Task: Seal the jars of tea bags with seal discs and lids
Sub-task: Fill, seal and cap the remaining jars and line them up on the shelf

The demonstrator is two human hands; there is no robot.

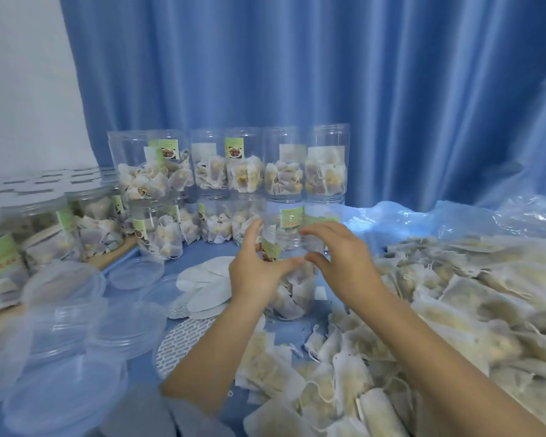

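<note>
Green label (270, 251) on clear jar (292, 279), text unreadable; left hand (255, 272) grips jar, right hand (341, 263) loose beside.

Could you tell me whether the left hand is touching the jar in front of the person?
Touching: the head view shows the left hand with thumb and fingers wrapped around the jar.

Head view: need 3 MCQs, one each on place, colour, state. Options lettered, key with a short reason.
1. Where is the loose tea bag pile?
A. person's right
B. person's left
C. on the stacked jars

2. Curtain colour?
A. red
B. blue
C. green

3. The jar between the left hand and right hand is:
A. lidded
B. empty
C. lidless, holding tea bags

Key: 1 A, the pile fills the right side; 2 B, blue folds behind the jars; 3 C, open rim, bags visible inside.
</note>
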